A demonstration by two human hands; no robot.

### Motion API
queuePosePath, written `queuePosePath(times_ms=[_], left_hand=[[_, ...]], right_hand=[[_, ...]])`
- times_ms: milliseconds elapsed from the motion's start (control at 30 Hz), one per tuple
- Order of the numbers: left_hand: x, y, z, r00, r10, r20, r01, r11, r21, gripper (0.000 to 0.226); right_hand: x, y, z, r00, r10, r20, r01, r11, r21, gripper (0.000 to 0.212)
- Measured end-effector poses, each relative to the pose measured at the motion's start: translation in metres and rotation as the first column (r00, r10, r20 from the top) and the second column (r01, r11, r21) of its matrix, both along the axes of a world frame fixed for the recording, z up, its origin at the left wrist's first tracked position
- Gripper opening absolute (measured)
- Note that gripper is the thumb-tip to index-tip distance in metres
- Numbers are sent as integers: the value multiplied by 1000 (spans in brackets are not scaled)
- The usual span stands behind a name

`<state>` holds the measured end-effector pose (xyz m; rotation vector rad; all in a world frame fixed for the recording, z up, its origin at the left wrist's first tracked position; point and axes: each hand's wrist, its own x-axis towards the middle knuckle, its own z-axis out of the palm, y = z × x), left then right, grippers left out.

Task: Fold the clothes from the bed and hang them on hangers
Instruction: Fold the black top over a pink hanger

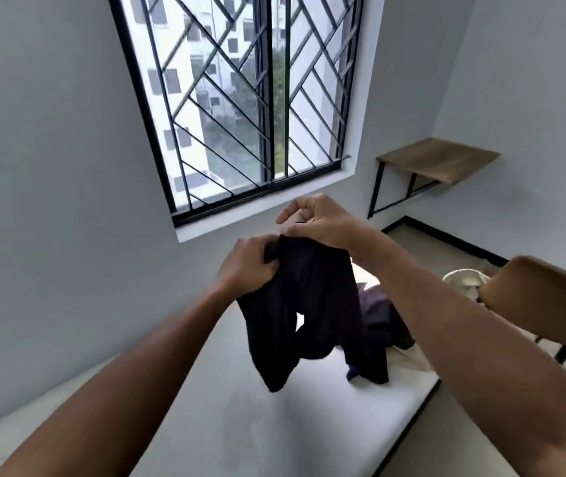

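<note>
A black garment (312, 304) hangs in the air above the white bed (240, 425), its lower ends dangling close to the mattress. My left hand (248, 266) grips its upper left edge with curled fingers. My right hand (316, 220) holds the top right edge, fingers curled over the cloth. Behind the black garment a pile of dark purple clothes (381, 315) lies on the bed. No hanger shows in this view.
A barred window (240, 98) fills the wall ahead. A wooden wall-mounted table (439, 160) stands at the right. A brown chair (550, 304) with something white behind it sits at the bed's right side. The bed runs along the left wall.
</note>
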<state>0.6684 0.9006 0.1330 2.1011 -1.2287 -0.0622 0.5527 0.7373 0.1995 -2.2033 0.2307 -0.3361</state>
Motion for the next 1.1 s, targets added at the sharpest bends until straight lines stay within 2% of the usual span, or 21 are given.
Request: queuePosePath(times_ms=[67, 133, 200, 267, 367, 500, 600, 667, 733, 933, 1033, 1100], left_hand=[[6, 19, 18, 983, 98, 155, -113, 989, 96, 28], [17, 33, 31, 944, 194, 269, -225, 970, 90, 26], [28, 46, 41, 904, 268, 334, -309, 948, 74, 25], [36, 57, 47, 874, 317, 367, -369, 926, 80, 22], [42, 67, 50, 847, 344, 405, -414, 905, 98, 20], [39, 72, 46, 835, 344, 430, -411, 909, 71, 17], [38, 76, 39, 847, 382, 370, -408, 913, -10, 22], [38, 81, 35, 861, 395, 322, -406, 913, -35, 24], [41, 86, 32, 877, 404, 260, -413, 910, -22, 23], [50, 105, 25, 863, 500, 70, -503, 864, 21, 25], [52, 114, 22, 852, 519, 71, -523, 850, 69, 18], [52, 121, 18, 845, 510, 160, -529, 842, 106, 10]], right_hand=[[-9, 11, 23, 988, -61, -142, 14, 950, -312, 45], [-13, 13, 33, 949, -213, -232, 39, 811, -584, 54], [-18, 8, 29, 909, -351, -225, 92, 695, -713, 43], [-32, -2, 16, 860, -470, -200, 169, 632, -757, 31], [-59, -13, -5, 802, -581, -138, 305, 597, -742, 18], [-81, -19, -27, 729, -675, -114, 405, 560, -723, 19], [-89, -24, -39, 707, -684, -180, 410, 603, -685, 10], [-92, -27, -49, 704, -672, -230, 395, 640, -659, 29], [-96, -28, -55, 711, -650, -268, 377, 674, -635, 36], [-99, -31, -65, 723, -606, -333, 378, 750, -543, 22], [-91, -33, -61, 751, -549, -367, 371, 810, -454, 20], [-83, -36, -56, 770, -509, -385, 365, 846, -388, 27]])
